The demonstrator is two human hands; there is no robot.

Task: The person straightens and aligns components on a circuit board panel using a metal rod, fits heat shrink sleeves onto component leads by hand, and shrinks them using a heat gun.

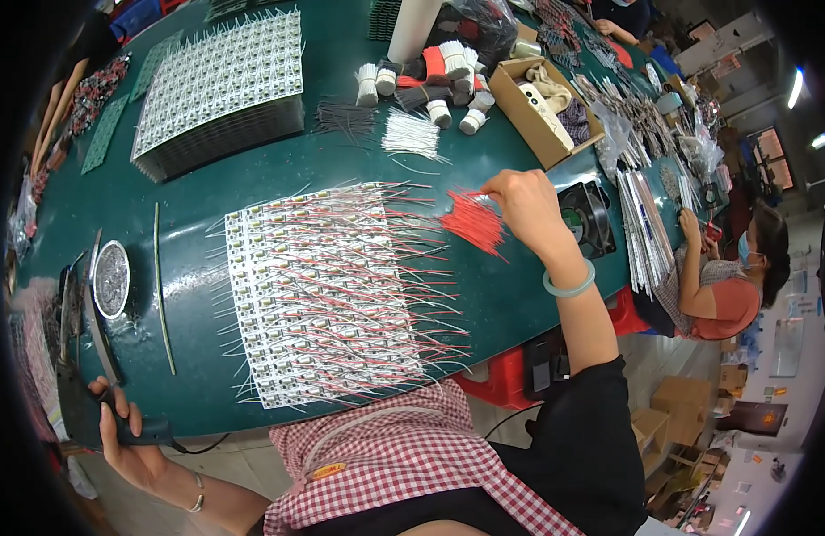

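My left hand (126, 424), at the lower left, is wrapped round the dark handle of a gun-shaped corded soldering tool (77, 406). My right hand (530, 210) reaches across the table, thumb and fingers pinched at the upper end of a pile of short red wires (472, 225). Whether a wire is between those fingertips is too small to make out. Between my hands lies a white panel of small circuit boards (319, 295), with rows of red, white and dark wires sticking out past its edges.
A tall stack of similar panels (220, 89) stands at the back left. White wires (412, 134), dark wires (345, 121) and a cardboard box (547, 112) lie beyond my right hand. A round metal dish (113, 279) sits at left. A co-worker (730, 277) sits at right.
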